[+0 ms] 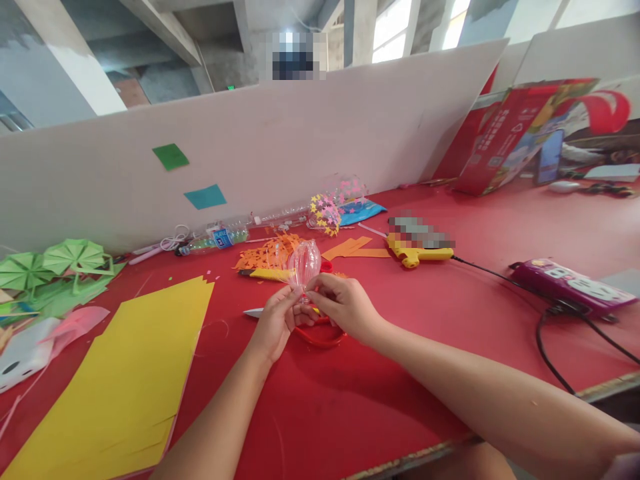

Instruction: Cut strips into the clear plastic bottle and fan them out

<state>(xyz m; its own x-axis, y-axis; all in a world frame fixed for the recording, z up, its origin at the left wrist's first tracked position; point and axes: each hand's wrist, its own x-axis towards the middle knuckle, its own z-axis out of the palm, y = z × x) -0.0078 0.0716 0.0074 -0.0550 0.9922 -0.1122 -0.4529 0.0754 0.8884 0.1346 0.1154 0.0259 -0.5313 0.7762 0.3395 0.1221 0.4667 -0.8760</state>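
Note:
In front of me, a clear plastic bulb-shaped piece (306, 261) with long ridges or strips stands up between my fingers. My left hand (280, 317) is closed around its narrow lower end. From the other side, the fingertips of my right hand (347, 303) pinch that same end, where a small red bit shows. Below both hands lie scissors (320, 339) with red handles, partly covered by my fingers. Just behind the plastic piece are a yellow utility knife (267, 274) and a heap of orange paper scraps (273, 253).
Yellow paper sheets (130, 353) lie at left, near green folded paper umbrellas (70, 257). Behind are a plastic bottle (217, 239) and star-dotted clear plastic (326, 215). Right of my hands are a yellow glue gun (423, 253), a corded purple case (565, 283) and a red box (505, 143).

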